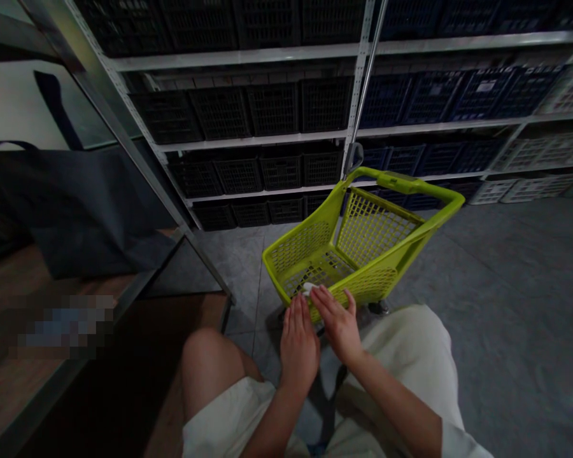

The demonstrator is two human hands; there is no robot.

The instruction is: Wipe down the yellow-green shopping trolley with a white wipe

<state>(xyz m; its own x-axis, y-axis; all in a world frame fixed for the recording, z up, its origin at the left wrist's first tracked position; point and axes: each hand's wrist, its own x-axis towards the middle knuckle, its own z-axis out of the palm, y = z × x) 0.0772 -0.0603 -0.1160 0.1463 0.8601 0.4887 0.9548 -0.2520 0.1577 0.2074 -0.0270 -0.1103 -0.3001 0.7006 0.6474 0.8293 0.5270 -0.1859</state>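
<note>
My left hand [300,346] and my right hand [339,324] meet above my lap, backs turned up, fingers pointing away from me. At their fingertips shows a small white thing [309,288], pinched between them as far as I can see; its kind is not clear and my fingers cover part of it. One outer finger of the right hand sticks up apart from the others. Just beyond the hands stands a yellow-green shopping cart [391,283] with lattice walls, its near end overlapped by my fingers.
White metal shelves [248,57] with rows of black crates [272,111] and blue crates [432,95] line the back. A dark bag [90,210] sits on a wooden-topped table [9,375] at left. Grey floor [520,305] stretches to the right.
</note>
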